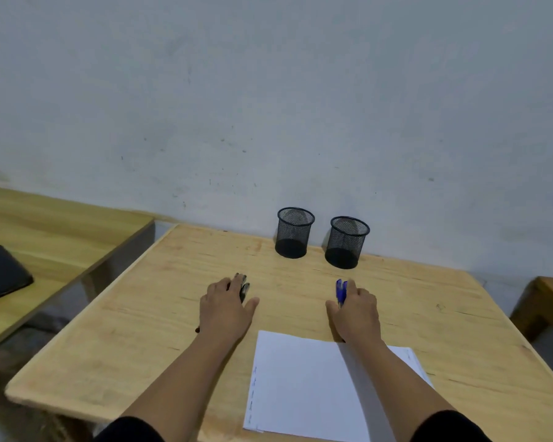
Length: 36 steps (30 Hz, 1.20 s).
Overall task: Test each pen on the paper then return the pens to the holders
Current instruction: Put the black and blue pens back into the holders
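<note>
Left hand (226, 306) grasps black pens (244, 287); right hand (355, 309) grasps blue pens (341, 290). Both are on the table (134, 330), between the paper (304, 384) and two mesh holders (321, 237).

Black pens (244, 290) are held by the left hand (226, 309). Blue pens (341, 291) are held by the right hand (355, 311). Two black holders (295, 232) are seen above, mid-frame.

Both bare forearms reach forward from the bottom of the frame, dark sleeves at the elbows. The left hand (227, 306) lies palm down at centre, fingers curled round black pens (244, 290). The right hand (356, 309) grips blue pens (341, 290).
</note>
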Available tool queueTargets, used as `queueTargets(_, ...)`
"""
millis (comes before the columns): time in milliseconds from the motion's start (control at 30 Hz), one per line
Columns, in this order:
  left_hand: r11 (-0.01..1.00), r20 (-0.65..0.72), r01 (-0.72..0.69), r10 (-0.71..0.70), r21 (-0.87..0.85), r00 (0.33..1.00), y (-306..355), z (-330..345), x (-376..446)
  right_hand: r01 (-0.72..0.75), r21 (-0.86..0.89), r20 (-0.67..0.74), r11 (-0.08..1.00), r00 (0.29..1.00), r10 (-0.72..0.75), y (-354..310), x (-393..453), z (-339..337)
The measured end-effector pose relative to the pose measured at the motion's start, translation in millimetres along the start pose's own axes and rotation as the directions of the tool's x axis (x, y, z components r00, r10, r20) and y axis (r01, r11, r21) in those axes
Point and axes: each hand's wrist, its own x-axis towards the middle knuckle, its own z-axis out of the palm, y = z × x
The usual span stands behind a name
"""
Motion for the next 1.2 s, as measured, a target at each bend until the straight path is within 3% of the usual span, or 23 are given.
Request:
queueTargets(100,0.996,-0.027,-0.039,0.037,-0.082,0.999,4.8,6.1,11.5,-0.032,-0.012,0.01,0.999,0.999,0.033,-2.5,12.1,3.2)
queueTargets(200,0.991,-0.013,-0.015,0.013,-0.133,1.0,12.1,10.1,22.5,-0.03,0.114,0.023,0.993,0.999,0.028,-6.5,22.7,7.4)
queueTargets(500,0.996,-0.041,-0.076,0.074,-0.054,0.996,18.7,16.1,39.2,0.066,0.062,0.062,0.996,0.996,-0.07,-9.1,39.2,12.7)
queueTargets(667,0.989,-0.07,-0.131,0.127,-0.061,0.989,18.4,14.9,39.0,0.073,0.128,0.068,0.989,0.994,-0.082,-10.4,35.8,9.3)
queueTargets(933,0.878,-0.181,-0.286,0.233,-0.385,0.956,25.1,-6.1,32.7,0.089,0.208,0.063,0.974,0.992,-0.105,-11.0,28.7,2.8)
queueTargets(1200,0.822,-0.205,-0.277,0.199,-0.497,0.958,36.9,-16.8,23.4,0.021,0.321,0.06,0.947,0.997,-0.042,-13.0,22.0,-5.5)
